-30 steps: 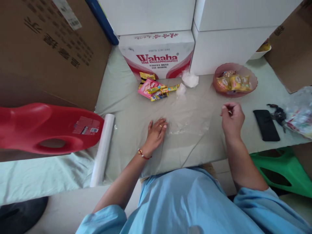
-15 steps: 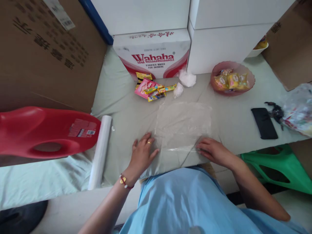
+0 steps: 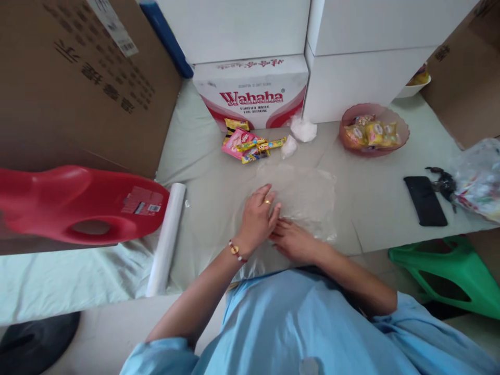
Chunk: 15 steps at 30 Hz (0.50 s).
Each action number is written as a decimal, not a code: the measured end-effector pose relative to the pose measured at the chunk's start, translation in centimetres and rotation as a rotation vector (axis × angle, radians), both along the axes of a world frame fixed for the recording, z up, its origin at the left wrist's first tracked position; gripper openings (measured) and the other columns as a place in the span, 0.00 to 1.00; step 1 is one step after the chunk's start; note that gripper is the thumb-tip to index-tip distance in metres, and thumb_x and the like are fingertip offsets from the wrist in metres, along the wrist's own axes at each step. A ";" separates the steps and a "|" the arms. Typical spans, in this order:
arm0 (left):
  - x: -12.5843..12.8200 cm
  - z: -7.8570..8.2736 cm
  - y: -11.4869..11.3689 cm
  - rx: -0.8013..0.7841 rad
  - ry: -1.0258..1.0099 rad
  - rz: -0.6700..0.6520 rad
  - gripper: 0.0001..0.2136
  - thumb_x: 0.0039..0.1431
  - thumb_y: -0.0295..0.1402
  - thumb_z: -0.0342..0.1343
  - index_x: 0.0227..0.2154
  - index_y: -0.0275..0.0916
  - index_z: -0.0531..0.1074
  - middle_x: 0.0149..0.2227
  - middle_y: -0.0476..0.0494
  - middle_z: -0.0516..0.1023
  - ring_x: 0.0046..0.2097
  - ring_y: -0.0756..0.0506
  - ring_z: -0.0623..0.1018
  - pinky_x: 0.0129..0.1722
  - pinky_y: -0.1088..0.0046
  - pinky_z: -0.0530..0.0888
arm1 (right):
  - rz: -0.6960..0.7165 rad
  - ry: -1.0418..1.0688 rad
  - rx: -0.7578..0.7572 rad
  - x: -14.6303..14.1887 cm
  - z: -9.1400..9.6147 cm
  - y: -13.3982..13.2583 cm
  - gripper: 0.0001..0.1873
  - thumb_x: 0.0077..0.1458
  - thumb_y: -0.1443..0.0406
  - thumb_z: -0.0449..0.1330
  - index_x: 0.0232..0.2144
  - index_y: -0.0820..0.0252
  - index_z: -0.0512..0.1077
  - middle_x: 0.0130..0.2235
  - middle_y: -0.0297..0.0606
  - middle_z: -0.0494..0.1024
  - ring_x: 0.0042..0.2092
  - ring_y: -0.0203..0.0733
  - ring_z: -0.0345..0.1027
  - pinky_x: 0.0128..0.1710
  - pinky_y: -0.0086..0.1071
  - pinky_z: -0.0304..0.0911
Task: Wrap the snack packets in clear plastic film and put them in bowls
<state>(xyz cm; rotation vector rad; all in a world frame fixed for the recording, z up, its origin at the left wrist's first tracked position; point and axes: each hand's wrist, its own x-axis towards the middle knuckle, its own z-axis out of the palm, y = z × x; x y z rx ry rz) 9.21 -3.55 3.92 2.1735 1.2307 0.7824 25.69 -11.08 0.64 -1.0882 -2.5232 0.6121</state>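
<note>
A clear, wrinkled plastic bag or sheet [image 3: 312,195] lies flat on the cloth-covered table. My left hand [image 3: 257,217], with a ring and a beaded bracelet, rests on its left side, fingers stretched out. Just below and to the right, my right hand [image 3: 295,240] lies on the near part of the plastic, its fingertips close to the left thumb. The right fingers are extended and nothing shows in them. Beyond the plastic are yellow and pink snack packets [image 3: 250,143] and two crumpled white plastic clumps [image 3: 303,129].
A Wahaha carton [image 3: 253,99] stands at the back. Right of it sits a pink bowl [image 3: 404,127] of packaged snacks. A black phone [image 3: 425,200] lies beside a stuffed clear bag [image 3: 478,177]. On the left are a plastic roll [image 3: 166,239] and a red jug [image 3: 97,200].
My left hand has slid right and away from me onto the plastic. My right hand has swept left across it, so the hands have come together.
</note>
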 end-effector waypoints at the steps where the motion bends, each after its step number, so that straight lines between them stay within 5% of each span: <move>1: 0.2 -0.9 0.4 -0.008 0.096 -0.036 0.18 0.69 0.38 0.53 0.58 0.43 0.76 0.69 0.34 0.70 0.70 0.34 0.67 0.72 0.46 0.57 | 0.051 0.023 -0.015 -0.6 -0.4 -0.6 0.19 0.63 0.70 0.63 0.56 0.60 0.78 0.62 0.47 0.77 0.67 0.49 0.65 0.69 0.48 0.62; 4: -0.8 -3.5 0.9 -0.038 0.347 -0.049 0.24 0.72 0.39 0.49 0.68 0.46 0.67 0.75 0.35 0.60 0.75 0.33 0.58 0.74 0.36 0.42 | 0.022 0.100 0.008 0.2 -0.6 -2.2 0.16 0.68 0.67 0.59 0.55 0.59 0.79 0.65 0.46 0.75 0.69 0.47 0.63 0.68 0.46 0.63; 6: -2.2 -4.6 0.8 -0.033 0.416 -0.029 0.26 0.73 0.42 0.47 0.72 0.48 0.61 0.76 0.36 0.56 0.76 0.33 0.56 0.73 0.34 0.39 | -0.159 0.077 0.061 2.3 -0.6 -2.8 0.18 0.70 0.66 0.56 0.58 0.58 0.77 0.67 0.46 0.72 0.71 0.50 0.60 0.70 0.52 0.59; 10: -4.6 -5.0 0.5 -0.009 0.422 0.032 0.28 0.74 0.45 0.45 0.74 0.47 0.56 0.76 0.35 0.55 0.76 0.33 0.57 0.73 0.33 0.38 | -0.527 -0.083 0.068 7.5 -1.5 -3.3 0.24 0.71 0.61 0.56 0.66 0.56 0.69 0.71 0.49 0.65 0.73 0.57 0.57 0.71 0.64 0.53; 15: -5.3 -4.8 0.8 -0.016 0.479 0.106 0.31 0.74 0.46 0.43 0.75 0.43 0.52 0.76 0.33 0.55 0.76 0.33 0.58 0.73 0.33 0.40 | -0.582 -0.027 0.032 11.8 -1.1 -3.3 0.20 0.72 0.58 0.54 0.60 0.57 0.75 0.65 0.48 0.74 0.66 0.55 0.66 0.65 0.56 0.65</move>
